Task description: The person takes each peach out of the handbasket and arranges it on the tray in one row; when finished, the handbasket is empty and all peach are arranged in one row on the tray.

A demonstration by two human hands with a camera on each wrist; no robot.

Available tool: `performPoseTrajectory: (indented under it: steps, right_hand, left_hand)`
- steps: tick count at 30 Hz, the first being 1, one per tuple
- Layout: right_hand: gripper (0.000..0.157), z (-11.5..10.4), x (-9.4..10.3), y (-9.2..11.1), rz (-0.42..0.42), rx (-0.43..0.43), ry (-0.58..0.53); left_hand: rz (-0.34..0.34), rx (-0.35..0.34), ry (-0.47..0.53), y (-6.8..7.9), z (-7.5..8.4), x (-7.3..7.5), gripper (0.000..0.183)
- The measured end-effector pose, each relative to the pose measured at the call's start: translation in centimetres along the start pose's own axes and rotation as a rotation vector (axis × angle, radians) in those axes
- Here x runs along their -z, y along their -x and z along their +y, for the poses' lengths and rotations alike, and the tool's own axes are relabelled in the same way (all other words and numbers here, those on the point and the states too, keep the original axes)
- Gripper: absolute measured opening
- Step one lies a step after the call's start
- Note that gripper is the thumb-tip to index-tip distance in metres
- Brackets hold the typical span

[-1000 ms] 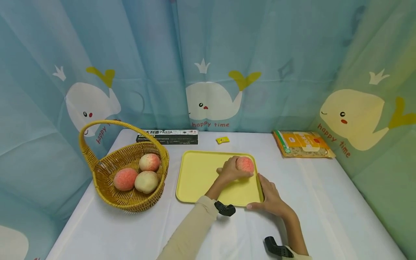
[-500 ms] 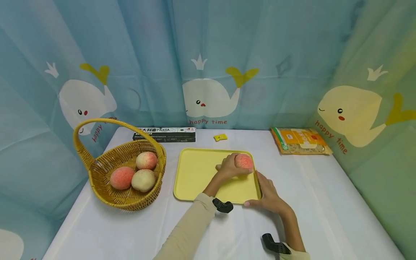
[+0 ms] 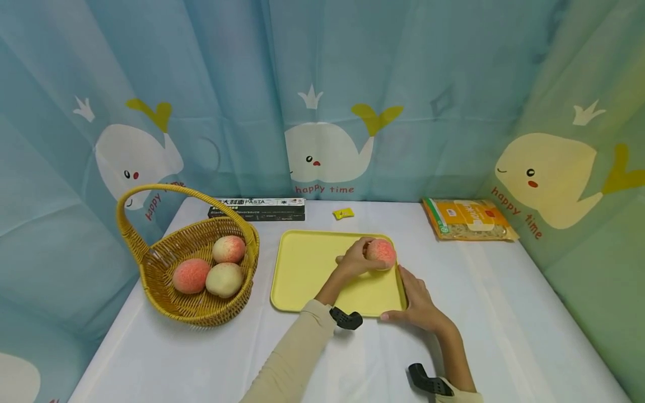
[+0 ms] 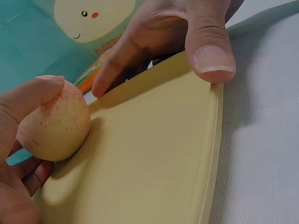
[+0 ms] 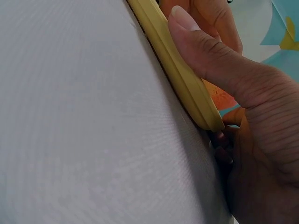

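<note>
Since half a second ago, the round, pink-and-cream peach has shifted slightly toward the near right within the rectangular yellow tray, and the left hand's thumb reaches less far across it. That hand holds the peach between thumb and fingers, inside the tray's right edge. The right hand grips the tray's near-right corner, as before. Left of the tray, the golden woven basket carries two pink-tinged peaches and one pale cream peach, unchanged. Just beyond the tray lies a small yellow packet.
</note>
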State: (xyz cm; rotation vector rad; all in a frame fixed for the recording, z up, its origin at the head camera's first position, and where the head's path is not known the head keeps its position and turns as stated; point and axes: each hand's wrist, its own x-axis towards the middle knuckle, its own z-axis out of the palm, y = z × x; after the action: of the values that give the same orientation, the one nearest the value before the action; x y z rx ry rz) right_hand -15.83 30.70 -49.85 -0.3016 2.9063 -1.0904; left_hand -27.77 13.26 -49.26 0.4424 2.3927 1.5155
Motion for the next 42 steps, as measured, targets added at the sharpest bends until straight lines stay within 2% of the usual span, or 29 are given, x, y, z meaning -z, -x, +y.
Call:
performPoseTrajectory:
  steps: [9,17,23,30,36,42]
  right_hand:
    - [0.124,0.0,0.0,0.2,-0.011,-0.028,-0.01]
    - [0.125,0.1,-0.1,0.1,-0.009,-0.021,-0.003]
    - [0.126,0.0,-0.1,0.1,-0.018,-0.048,-0.004]
    - [0.125,0.0,0.0,-0.1,-0.017,-0.037,-0.004]
    - [0.124,0.1,-0.1,-0.1,-0.013,-0.002,-0.007]
    - [0.124,0.2,0.0,-0.1,-0.007,0.009,-0.008]
  left_hand:
    - [0.037,0.019,-0.022,0.3,0.4,-0.6,0.074]
    - [0.038,0.019,-0.027,0.2,0.4,-0.6,0.076]
    - [0.038,0.011,-0.021,0.0,0.2,-0.7,0.076]
    - [0.017,0.044,-0.061,-0.6,-0.1,-0.7,0.079]
    - [0.01,0.021,-0.018,0.4,0.3,-0.2,0.08]
    - [-0.018,-0.008,0.004,0.4,0.1,0.3,0.079]
